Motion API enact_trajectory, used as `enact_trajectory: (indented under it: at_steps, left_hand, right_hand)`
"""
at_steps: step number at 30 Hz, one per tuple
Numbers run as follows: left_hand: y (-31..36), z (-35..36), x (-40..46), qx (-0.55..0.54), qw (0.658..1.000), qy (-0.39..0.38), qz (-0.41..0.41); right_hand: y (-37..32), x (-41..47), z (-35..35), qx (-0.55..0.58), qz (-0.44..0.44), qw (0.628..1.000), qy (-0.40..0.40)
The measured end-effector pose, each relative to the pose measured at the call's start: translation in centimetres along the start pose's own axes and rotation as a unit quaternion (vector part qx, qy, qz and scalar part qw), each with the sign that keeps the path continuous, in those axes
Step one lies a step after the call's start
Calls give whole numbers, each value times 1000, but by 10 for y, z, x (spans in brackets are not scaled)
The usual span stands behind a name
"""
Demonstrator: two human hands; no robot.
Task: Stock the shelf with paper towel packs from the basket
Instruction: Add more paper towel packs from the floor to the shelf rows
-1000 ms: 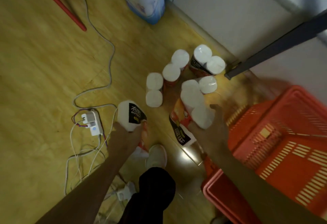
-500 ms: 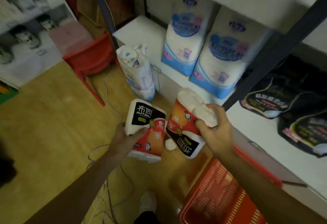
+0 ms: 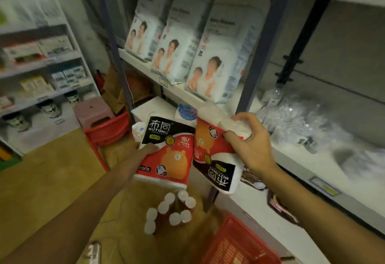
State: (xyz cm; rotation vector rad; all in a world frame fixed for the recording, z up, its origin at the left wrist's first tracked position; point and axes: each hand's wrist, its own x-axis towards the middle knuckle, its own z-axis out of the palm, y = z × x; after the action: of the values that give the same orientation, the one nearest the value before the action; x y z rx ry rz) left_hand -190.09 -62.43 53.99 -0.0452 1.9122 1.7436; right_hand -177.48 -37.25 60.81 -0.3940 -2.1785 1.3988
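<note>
Head view: your left hand grips one paper towel pack, your right hand pinches a second pack upside down; both touch, held above the red basket, near the shelf.

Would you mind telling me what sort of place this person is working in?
Most likely a small shop's stockroom or aisle: metal shelving with price tags holds rows of diaper packs, a red shopping basket sits on the floor, and more boxed goods line another shelf.

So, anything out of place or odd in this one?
Yes: several paper towel packs stand on the floor beside the basket, not in it. The right hand holds its pack upside down.
</note>
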Motion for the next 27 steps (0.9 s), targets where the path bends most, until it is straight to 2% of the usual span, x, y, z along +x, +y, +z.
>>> enact_trajectory:
  at_steps: [6, 13, 16, 20, 24, 27]
  left_hand:
    - [83, 23, -14, 61, 995, -56, 52]
    - [170, 50, -20, 86, 976, -166, 116]
    - [192, 65, -17, 74, 967, -202, 135]
    - [211, 93, -25, 55, 958, -249, 134]
    - [220, 129, -44, 100, 937, -303, 139]
    - [228, 155, -58, 100, 923, -344, 141]
  right_hand:
    - [-80, 17, -62, -79, -25, 996, 39]
    - [-165, 23, -120, -128, 8, 988, 83]
    - [-195, 20, -142, -158, 30, 980, 117]
    - [-226, 9, -181, -146, 82, 971, 172]
    - [-254, -17, -215, -167, 82, 946, 265]
    - [-270, -38, -234, -187, 98, 935, 286]
